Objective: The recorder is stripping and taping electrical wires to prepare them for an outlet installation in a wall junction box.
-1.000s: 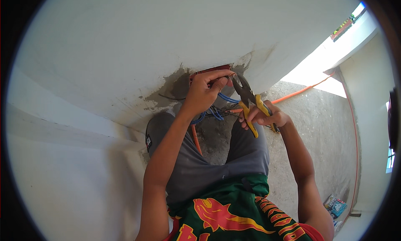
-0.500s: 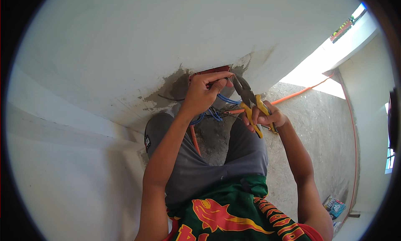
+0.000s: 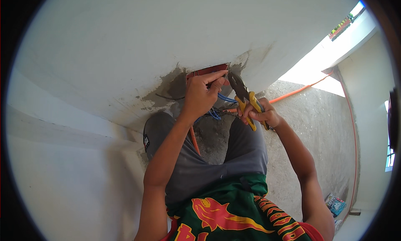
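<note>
My right hand [image 3: 262, 113] is wrapped around the yellow handles of combination pliers [image 3: 239, 86]. The dark jaws point up and left, close to my left fingertips. My left hand [image 3: 201, 94] is closed in a pinch in front of a red electrical box [image 3: 215, 68] set into the wall. A thin dark wire end seems to show at its fingertips, beside the plier jaws; most of it is hidden by the fingers. Blue wires [image 3: 226, 98] hang from the box area below my hands.
Rough wet-looking cement surrounds the box on the white wall [image 3: 125, 45]. Orange conduit [image 3: 294, 92] runs across the concrete floor [image 3: 309, 128] to the right, and another orange piece [image 3: 194, 140] lies between my legs. A blue package [image 3: 335, 206] sits at the far right.
The pliers and my right hand have moved slightly up and left. My left hand keeps its pinch, shifted a little left.
</note>
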Motion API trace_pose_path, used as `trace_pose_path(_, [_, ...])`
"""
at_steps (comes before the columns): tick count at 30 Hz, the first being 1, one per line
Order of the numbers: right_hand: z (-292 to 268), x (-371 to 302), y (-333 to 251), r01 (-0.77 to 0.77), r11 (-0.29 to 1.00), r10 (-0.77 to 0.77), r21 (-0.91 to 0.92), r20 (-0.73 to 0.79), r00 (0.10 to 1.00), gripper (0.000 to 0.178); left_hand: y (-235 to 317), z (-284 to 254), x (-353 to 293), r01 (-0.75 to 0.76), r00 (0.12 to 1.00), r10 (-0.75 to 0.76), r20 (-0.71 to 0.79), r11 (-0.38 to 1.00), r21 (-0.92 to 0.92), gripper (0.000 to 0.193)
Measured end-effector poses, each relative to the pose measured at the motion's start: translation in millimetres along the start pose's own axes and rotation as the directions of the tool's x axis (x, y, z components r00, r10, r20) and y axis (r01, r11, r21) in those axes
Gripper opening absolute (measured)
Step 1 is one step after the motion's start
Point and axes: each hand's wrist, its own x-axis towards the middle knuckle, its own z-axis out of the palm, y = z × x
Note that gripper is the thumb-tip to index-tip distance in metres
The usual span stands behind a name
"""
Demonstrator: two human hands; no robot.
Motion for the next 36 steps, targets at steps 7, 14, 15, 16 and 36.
trace_pose_path(7, [14,-4,-25,-0.317,0.886,0.224,-0.338,-0.287,0.931,0.014,0,2,-2,-0.055,0.998,0.058,-0.015,0.988,0.145,0.031])
trace_pose_path(14, [17,-29,-47,-0.199,0.666,0.059,-0.719,-0.215,0.975,0.036,-3,-3,-3,-0.179,0.978,0.177,0.108,0.984,0.013,0.034])
trace_pose_path(15, [13,-36,-52,-0.202,0.666,0.060,-0.718,-0.219,0.974,0.036,-2,-4,-3,-0.178,0.978,0.176,0.110,0.984,0.011,0.034])
trace_pose_path(16, [8,-43,-56,-0.235,0.566,0.068,-0.790,-0.239,0.969,0.043,0,-4,-4,-0.180,0.975,0.173,0.137,0.983,0.040,0.034])
trace_pose_path(36, [5,-1,-157,0.027,-0.337,0.171,-0.941,-0.032,0.985,0.073,-9,-15,-14,-0.314,0.923,0.264,0.279,0.937,0.152,0.029])
